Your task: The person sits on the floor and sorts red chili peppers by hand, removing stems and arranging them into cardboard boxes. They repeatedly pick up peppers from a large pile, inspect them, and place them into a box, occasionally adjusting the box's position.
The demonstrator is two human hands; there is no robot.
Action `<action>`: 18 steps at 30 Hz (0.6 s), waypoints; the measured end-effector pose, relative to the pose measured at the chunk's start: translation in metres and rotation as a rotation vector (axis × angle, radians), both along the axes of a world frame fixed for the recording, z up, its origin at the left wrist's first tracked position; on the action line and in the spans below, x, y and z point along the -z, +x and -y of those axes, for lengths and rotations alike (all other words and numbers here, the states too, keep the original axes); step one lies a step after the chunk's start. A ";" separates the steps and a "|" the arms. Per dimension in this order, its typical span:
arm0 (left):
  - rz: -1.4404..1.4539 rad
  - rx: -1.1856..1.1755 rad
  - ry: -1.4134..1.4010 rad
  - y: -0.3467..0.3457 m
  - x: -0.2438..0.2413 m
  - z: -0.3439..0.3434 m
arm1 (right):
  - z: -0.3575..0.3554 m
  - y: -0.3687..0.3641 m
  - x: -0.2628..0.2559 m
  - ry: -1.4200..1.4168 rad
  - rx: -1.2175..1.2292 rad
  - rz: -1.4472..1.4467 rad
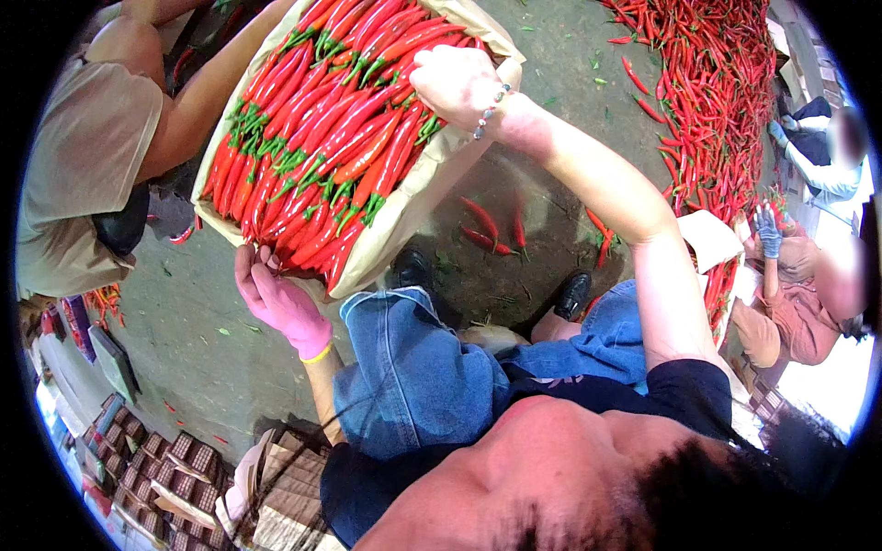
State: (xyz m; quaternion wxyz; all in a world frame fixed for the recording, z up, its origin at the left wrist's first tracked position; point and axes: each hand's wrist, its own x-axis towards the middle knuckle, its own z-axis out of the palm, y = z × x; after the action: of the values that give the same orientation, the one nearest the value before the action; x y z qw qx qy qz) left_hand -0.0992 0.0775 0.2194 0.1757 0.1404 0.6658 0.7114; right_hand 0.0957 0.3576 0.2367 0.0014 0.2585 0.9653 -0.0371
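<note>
An open carton (420, 186) lined with tan paper stands before me, packed with glossy red chili peppers (331, 131) lying in rows with green stems. My left hand (286, 296), in a pink glove with a yellow cuff, is at the carton's near left corner. Its bent fingertips touch the rim or the chilies there; which one is hard to see. My right hand (458, 82), bare with a beaded bracelet (492, 110) at the wrist, lies curled over the chilies by the right side. Its fingertips are hidden beneath it.
Loose chilies (716, 103) form a large heap at right. A few chilies (486, 227) lie on the concrete floor (186, 344) near my shoes. One person (89, 144) sits close at left; two others are at far right. Another carton (720, 296) holds chilies; stacked brown cartons (165, 482) stand lower left.
</note>
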 end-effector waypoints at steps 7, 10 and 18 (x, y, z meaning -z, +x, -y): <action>0.095 -0.039 0.073 0.000 -0.003 0.011 | 0.016 -0.013 -0.002 0.072 0.179 0.050; 0.099 -0.052 0.100 -0.002 0.004 0.018 | 0.018 -0.018 0.004 0.135 0.244 0.053; 0.099 -0.013 0.138 -0.016 0.011 0.036 | 0.017 -0.019 0.023 0.011 0.452 -0.068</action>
State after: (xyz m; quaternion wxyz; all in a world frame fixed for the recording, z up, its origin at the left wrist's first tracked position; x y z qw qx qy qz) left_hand -0.1154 0.0412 0.2086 0.1935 0.1126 0.6065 0.7629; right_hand 0.0764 0.3403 0.2141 -0.0408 0.4667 0.8826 -0.0400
